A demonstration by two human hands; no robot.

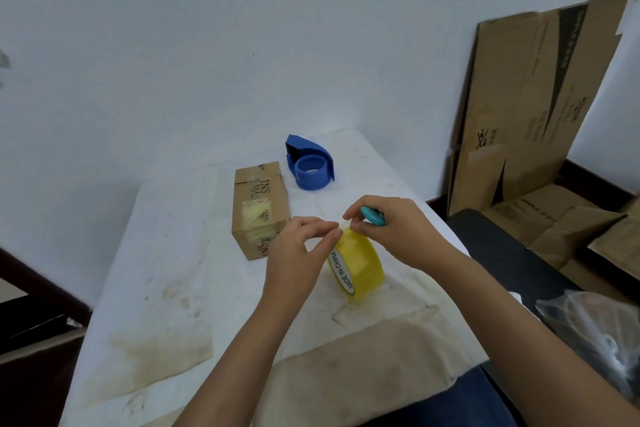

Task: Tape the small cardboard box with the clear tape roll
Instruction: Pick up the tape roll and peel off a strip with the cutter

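The small cardboard box lies on the white cloth-covered table, with old clear tape on its top face. The yellowish clear tape roll stands on edge to the right of the box. My left hand pinches at the roll's top, where the tape's loose end is. My right hand also pinches there from the right, while holding a small teal object in its fingers; I cannot tell what the object is.
A blue tape dispenser with no roll in it sits behind the box. Flattened cardboard sheets lean on the wall at right. A black surface and a plastic bag lie to the right of the table.
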